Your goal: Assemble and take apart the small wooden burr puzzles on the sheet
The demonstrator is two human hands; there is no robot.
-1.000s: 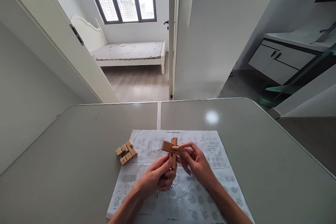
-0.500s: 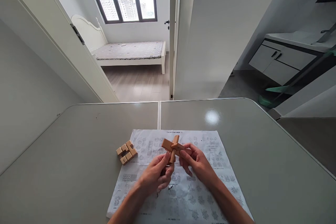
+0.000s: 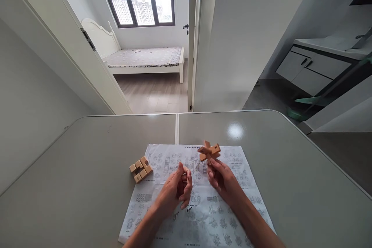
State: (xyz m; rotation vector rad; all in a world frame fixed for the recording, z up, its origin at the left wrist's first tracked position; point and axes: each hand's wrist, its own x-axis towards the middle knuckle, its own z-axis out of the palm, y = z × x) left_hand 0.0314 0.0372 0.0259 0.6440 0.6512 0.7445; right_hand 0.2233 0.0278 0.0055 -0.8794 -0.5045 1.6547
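Observation:
Between the thumb and fingers of my right hand (image 3: 223,176) is a wooden interlocking puzzle (image 3: 209,152), a cross of several small bars, raised above the paper. My left hand (image 3: 178,188) hovers apart from it, to the left, with curled fingers and a raised thumb; nothing shows in it. Beneath both hands lies a large printed sheet (image 3: 200,217) covered with small puzzle diagrams. Several notched wooden pieces (image 3: 141,169) sit together at the sheet's left edge, partly on the bare table.
The grey table (image 3: 72,186) has a pale seam (image 3: 177,128) running away from me. Beyond its far edge stand a doorway and a bed (image 3: 145,58) under a window. A cabinet (image 3: 312,69) with a sink is at the far right.
My left hand has let go of the wooden puzzle. My right hand has carried it right and slightly away from me, turning it.

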